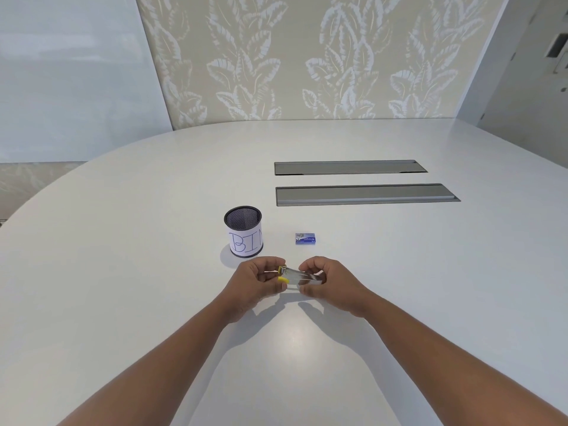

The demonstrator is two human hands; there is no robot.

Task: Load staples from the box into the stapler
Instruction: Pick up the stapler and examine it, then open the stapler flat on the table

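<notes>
Above the near table (123, 272), the left hand (256, 279) and right hand (325, 281) pinch the small stapler (299, 276) by its ends; light, rigid and slick-looking metal. The staple box (305, 238) lies closed just beyond.

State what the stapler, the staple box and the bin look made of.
Stapler: shiny metal, by its mirror glints, with yellow, probably plastic, ends. Box: likely printed card, blue and matte. Bin: black wire mesh, seemingly metal, wrapped in white paper.
</notes>
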